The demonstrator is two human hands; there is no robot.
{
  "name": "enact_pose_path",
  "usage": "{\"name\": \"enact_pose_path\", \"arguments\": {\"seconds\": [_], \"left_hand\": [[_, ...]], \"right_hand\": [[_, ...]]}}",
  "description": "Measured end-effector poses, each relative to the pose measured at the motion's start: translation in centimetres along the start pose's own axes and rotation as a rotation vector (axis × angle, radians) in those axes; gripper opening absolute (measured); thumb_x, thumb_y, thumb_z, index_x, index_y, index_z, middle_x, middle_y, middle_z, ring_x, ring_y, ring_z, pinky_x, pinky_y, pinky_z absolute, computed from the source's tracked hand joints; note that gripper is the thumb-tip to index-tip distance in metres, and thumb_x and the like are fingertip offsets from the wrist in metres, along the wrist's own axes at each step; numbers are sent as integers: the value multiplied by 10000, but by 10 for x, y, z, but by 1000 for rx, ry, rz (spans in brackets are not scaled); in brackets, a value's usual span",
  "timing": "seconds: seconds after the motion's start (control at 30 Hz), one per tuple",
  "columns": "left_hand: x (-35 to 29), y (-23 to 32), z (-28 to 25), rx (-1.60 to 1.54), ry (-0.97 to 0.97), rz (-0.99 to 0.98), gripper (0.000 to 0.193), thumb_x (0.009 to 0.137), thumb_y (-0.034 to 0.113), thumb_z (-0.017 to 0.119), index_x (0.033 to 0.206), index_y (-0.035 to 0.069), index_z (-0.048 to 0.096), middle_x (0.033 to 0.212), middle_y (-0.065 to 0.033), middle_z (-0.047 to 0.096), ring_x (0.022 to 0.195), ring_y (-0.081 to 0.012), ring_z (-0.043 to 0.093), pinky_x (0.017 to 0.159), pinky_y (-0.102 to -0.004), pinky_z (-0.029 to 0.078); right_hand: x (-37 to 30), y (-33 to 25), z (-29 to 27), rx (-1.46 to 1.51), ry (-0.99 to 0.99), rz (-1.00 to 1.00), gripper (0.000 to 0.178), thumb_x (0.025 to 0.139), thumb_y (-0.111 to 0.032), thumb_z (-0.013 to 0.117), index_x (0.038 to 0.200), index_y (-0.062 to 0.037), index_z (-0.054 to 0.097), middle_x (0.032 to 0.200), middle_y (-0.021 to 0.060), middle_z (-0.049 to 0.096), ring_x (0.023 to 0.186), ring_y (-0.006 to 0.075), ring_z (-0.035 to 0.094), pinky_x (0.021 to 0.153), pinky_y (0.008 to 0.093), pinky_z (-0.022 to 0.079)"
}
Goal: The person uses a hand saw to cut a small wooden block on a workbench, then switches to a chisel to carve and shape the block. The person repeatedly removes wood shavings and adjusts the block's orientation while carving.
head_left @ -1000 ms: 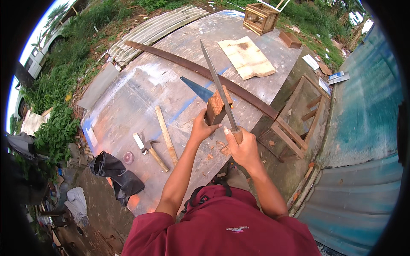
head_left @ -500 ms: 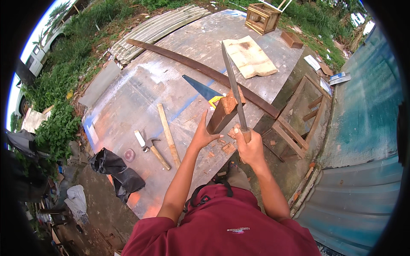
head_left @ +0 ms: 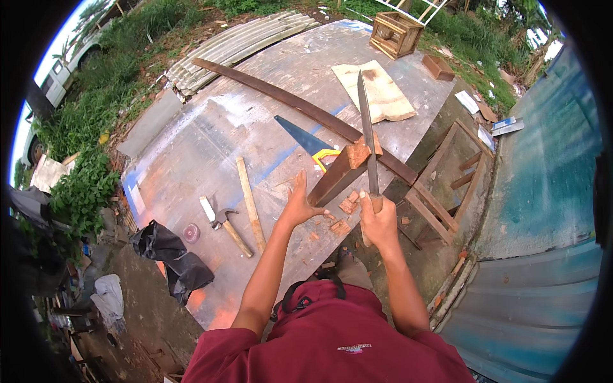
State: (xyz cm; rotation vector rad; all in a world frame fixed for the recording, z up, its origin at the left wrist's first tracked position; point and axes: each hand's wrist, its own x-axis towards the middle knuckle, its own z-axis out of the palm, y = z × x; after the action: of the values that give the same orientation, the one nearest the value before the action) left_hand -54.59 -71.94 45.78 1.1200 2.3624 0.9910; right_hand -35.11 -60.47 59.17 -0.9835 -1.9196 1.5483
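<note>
My right hand [head_left: 378, 220] is wrapped around the wooden handle of a machete [head_left: 366, 115], its long blade pointing away from me. The blade lies at the right side of the top of a dark wooden block [head_left: 338, 173], whose freshly cut orange end faces up. This block stands tilted on the worn tabletop. Beside its lower left, my left hand [head_left: 296, 203] is spread, thumb near the base; I cannot tell whether it touches. Orange wood chips [head_left: 341, 226] lie near the base. Just beyond the block is a handsaw [head_left: 301, 137] with a yellow handle.
A long dark plank [head_left: 281, 96] crosses the table [head_left: 191, 147] behind the block. Left of my arm lie a claw hammer [head_left: 227, 225], a wooden stick [head_left: 250, 204] and a black plastic bag [head_left: 172, 258]. A wooden frame [head_left: 440, 220] stands off the right edge.
The machete blade has swung right, its tip now farther right. The block's top leans more to the right. My left hand has shifted slightly left with fingers spread.
</note>
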Motion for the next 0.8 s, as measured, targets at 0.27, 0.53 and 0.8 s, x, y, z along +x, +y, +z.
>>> {"name": "enact_pose_path", "arguments": {"seconds": [0.27, 0.53, 0.8], "left_hand": [[23, 77, -28, -318, 45, 128, 986, 609, 257, 971, 1415, -18, 474, 1290, -249, 628, 1189, -347, 627, 1013, -410, 493], [-7, 8, 7, -34, 2, -85, 1538, 536, 446, 975, 1615, 75, -56, 1674, -240, 91, 1540, -421, 145, 1191, -678, 120], [32, 43, -19, -157, -12, 201, 1038, 642, 353, 950, 1477, 18, 433, 1410, -227, 552, 1335, -350, 525, 1115, -486, 415]], "right_hand": [[-26, -30, -15, -40, -43, -201, 302, 1005, -248, 653, 806, -35, 574, 604, -27, 529, 478, 39, 461, 427, 248, 351], [-4, 0, -3, -67, -75, -106, 282, 977, -211, 653, 816, 19, 630, 626, 55, 603, 544, 102, 558, 507, 311, 427], [-16, -15, -15, -49, -81, -126, 236, 947, -189, 666, 850, 25, 637, 702, 89, 652, 618, 146, 615, 566, 330, 458]]}}
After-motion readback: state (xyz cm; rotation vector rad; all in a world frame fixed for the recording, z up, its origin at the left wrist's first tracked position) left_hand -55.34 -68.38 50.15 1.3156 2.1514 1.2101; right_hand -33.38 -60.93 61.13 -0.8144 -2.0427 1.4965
